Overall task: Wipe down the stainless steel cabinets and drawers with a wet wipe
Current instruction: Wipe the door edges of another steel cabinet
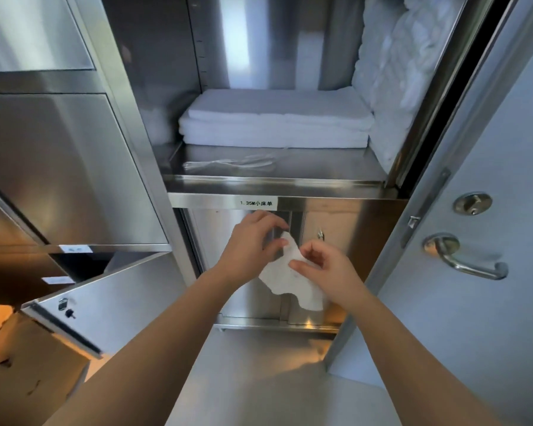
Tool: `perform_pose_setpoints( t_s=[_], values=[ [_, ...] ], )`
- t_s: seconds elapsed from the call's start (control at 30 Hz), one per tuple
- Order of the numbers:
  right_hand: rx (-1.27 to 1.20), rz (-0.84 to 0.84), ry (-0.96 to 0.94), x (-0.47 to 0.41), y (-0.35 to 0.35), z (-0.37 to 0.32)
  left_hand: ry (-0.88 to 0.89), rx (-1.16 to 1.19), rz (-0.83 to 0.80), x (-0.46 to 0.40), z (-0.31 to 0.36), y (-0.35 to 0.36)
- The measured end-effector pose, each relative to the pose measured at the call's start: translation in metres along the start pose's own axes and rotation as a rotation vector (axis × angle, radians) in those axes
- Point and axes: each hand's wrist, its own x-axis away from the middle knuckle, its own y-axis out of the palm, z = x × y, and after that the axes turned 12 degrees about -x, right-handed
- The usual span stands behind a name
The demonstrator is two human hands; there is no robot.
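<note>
A white wet wipe (290, 279) hangs spread between both hands in front of the stainless steel cabinet's lower doors (219, 238). My left hand (250, 244) pinches the wipe's upper corner with thumb and fingers. At the wipe's right edge my right hand (326, 269) pinches it with curled fingers. Above the hands, the labelled steel shelf front (320, 202) spans the cabinet. The lower right door has a small lock (320, 235).
Folded white linens (274, 121) lie on the open shelf, with more stacked at the right (397, 75). A grey door with a lever handle (462, 256) stands open at the right. A steel cabinet door (105, 299) swings open at the lower left, above a cardboard box (28, 370).
</note>
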Motion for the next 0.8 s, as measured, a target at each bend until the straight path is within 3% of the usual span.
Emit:
perform_pose_setpoints(
  t_s=[0.07, 0.27, 0.47, 0.57, 0.7, 0.8],
  values=[
    [-0.050, 0.041, -0.013, -0.008, -0.003, 0.005, -0.072, 0.030, 0.019, -0.006, 0.000, 0.010],
    [-0.287, 0.117, -0.004, -0.027, -0.002, 0.013, -0.066, 0.263, -0.256, -0.013, -0.006, 0.029],
    [-0.248, 0.206, -0.008, -0.040, 0.003, 0.020, -0.080, 0.301, -0.197, -0.031, -0.024, 0.033],
    [-0.112, 0.259, 0.003, -0.046, 0.006, 0.027, -0.096, 0.310, -0.187, -0.038, -0.035, 0.037],
    [-0.098, 0.180, -0.010, -0.057, 0.011, 0.042, -0.058, 0.336, -0.205, -0.047, -0.048, 0.048],
    [-0.061, 0.216, -0.015, -0.069, 0.013, 0.061, -0.015, 0.326, -0.193, -0.053, -0.060, 0.068]
  ],
)
